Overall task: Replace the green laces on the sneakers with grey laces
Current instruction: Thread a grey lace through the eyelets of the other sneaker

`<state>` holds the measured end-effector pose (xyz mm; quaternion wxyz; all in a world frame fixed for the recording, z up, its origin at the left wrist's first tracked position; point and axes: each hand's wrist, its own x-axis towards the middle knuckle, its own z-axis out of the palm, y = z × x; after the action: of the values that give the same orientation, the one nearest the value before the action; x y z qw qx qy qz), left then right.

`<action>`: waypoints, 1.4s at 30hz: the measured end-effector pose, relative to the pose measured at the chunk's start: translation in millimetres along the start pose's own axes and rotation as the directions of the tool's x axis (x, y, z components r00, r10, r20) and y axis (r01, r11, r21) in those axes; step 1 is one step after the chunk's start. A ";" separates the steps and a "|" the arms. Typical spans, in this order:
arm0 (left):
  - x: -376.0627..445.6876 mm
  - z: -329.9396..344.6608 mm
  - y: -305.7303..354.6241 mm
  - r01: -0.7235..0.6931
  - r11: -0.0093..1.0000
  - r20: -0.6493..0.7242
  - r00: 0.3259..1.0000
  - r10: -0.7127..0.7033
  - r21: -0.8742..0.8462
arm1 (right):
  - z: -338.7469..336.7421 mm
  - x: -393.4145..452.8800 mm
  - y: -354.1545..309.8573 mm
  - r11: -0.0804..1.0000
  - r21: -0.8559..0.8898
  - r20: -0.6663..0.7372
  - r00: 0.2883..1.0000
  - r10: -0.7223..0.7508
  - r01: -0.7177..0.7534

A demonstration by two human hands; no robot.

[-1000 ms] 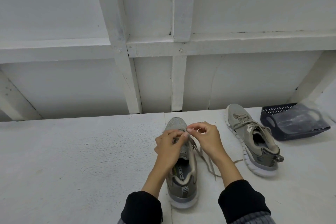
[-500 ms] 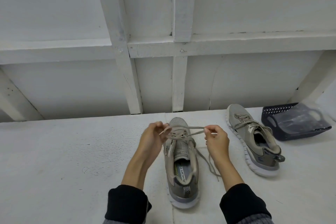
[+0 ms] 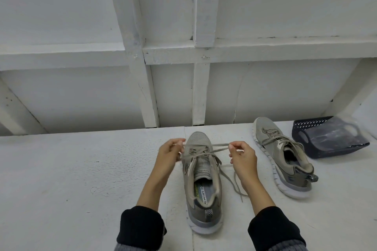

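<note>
A grey sneaker [image 3: 202, 185] stands on the white table [image 3: 71, 179], toe pointing away. The left hand [image 3: 169, 153] and right hand [image 3: 242, 155] each pinch the grey lace [image 3: 216, 147], stretched across its toe end. A second sneaker [image 3: 283, 157] lies to the right, near a dark basket [image 3: 326, 138].

Sneaker [image 3: 202, 181] matt mesh cloth; basket [image 3: 318, 144] perforated dark plastic; floor [image 3: 71, 179] rough white-painted.

1. Both black sleeves [image 3: 140, 228] are cut off by the bottom edge
2. The dark blue perforated plastic basket [image 3: 302, 134] holds something clear and blurred, too indistinct to name
3. The left hand [image 3: 170, 152] hides the grey lace [image 3: 216, 147] end it pinches
</note>
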<state>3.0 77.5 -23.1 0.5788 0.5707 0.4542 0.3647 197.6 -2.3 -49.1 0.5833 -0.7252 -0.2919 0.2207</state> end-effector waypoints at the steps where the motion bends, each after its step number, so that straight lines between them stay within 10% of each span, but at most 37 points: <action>1: 1.9 -5.5 1.2 -0.018 0.997 -0.047 0.999 0.015 -0.075 | -0.3 -0.5 4.4 1.000 -0.012 -0.010 1.000 0.020 -0.020; 5: 6.6 -24.1 7.1 -0.137 0.990 -0.196 0.972 0.131 -0.017 | 3.2 -6.3 13.5 0.995 -0.085 -0.003 0.998 0.056 -0.056; 16: -12.8 8.0 30.9 -0.297 0.955 0.213 0.933 0.291 0.000 | 26.1 -36.2 -65.9 0.971 -0.020 0.534 0.823 -0.191 0.239; 27: -8.2 -19.2 7.7 -0.210 0.947 0.293 0.947 0.135 0.242 | -20.0 -4.8 -47.1 0.984 0.006 -0.086 0.981 -0.177 0.178; 35: -7.4 -28.8 3.5 -0.107 0.937 0.165 0.985 0.054 0.333 | -21.5 -3.7 -33.9 0.984 -0.095 -0.170 0.971 -0.166 0.151; 42: -6.6 -11.5 9.3 -0.217 0.935 0.053 0.976 0.211 0.280 | 5.2 -25.6 -56.9 0.940 -0.161 0.356 0.906 -0.229 0.300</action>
<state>-9.1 75.8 -12.4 0.4527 0.6979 0.4306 0.3500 165.9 -7.5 4.6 0.4698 -0.6889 -0.5037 0.2256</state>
